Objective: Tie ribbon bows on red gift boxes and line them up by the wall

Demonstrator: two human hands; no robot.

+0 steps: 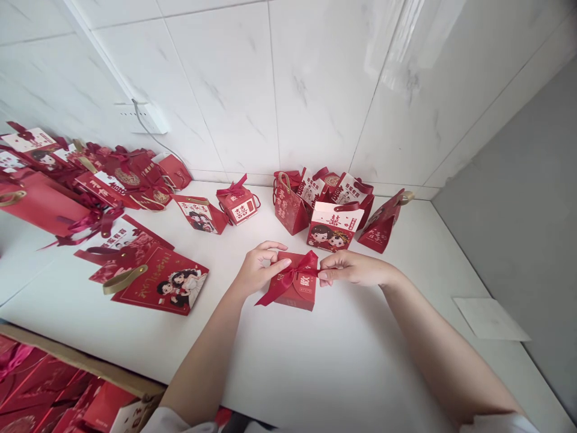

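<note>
A small red gift box [295, 296] with pale lettering lies on the white table [315, 367], in the middle of the view. Tied in a bow across its top is a dark red ribbon [276, 290], one tail hanging over the left front. My left hand [260, 267] is at the box's left side, thumb on its top near the bow and fingers curled behind. On the right, my right hand [345, 267] pinches the ribbon at the bow's right side between thumb and fingers.
Behind stand several red and white gift boxes [331, 231] and a small ribboned box [238, 207]. Flat red bags [157, 282] and a pile of bags lie left. An open carton [81, 361] of red packages is lower left; a white sheet [491, 319] lies right.
</note>
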